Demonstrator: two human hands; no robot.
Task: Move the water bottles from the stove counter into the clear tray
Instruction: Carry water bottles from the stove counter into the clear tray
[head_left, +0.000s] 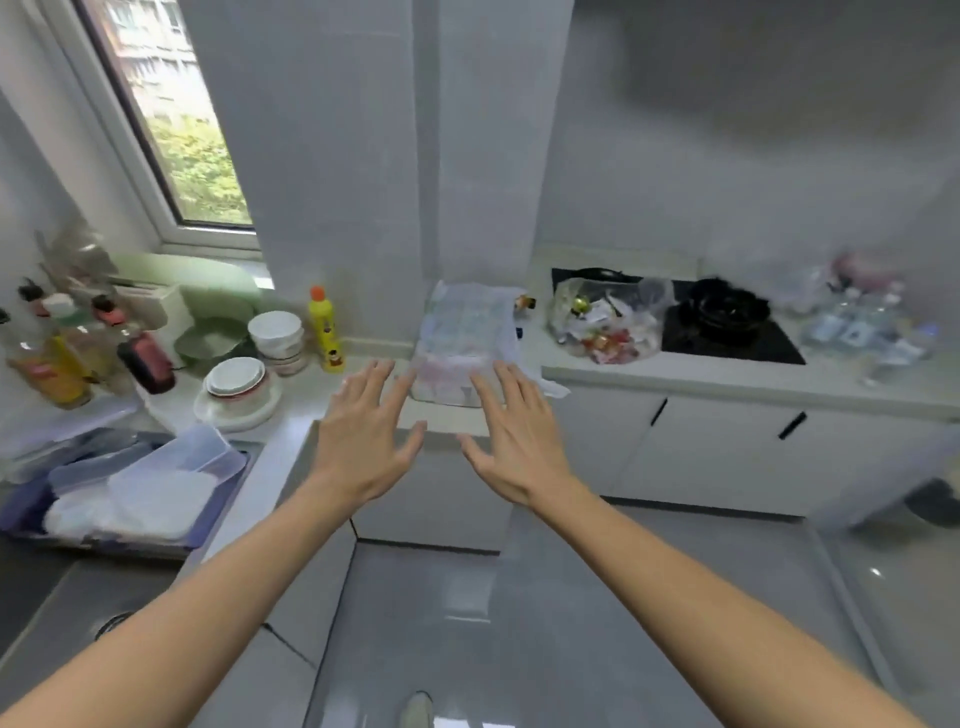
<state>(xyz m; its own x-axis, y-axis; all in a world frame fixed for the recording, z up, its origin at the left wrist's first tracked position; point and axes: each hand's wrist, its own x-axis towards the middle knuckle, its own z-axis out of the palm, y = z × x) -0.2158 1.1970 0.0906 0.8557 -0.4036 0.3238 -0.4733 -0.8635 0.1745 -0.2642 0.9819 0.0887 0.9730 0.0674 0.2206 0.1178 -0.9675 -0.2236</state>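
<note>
While both arms reach forward in the head view, the left hand (363, 441) and right hand (511, 441) hang with fingers spread and straight, holding nothing, just in front of the clear tray (464, 343) at the counter's corner. The tray looks partly filled with something pale and blurred; what it holds cannot be made out. The water bottles (862, 332) lie in a jumbled cluster at the far right of the stove counter (727, 374), well apart from both hands, beyond the black stove top (727, 332) and a clear bag of rubbish (605, 322).

Trouble seems likeliest in the carry: a reach across the stove could brush the black pan (732, 309) or the bag, and the loose, round bottles could roll off the counter edge if one is pulled from the pile.

No writing can be read; the yellow bottle (324, 330) bears a picture label, blurred.
</note>
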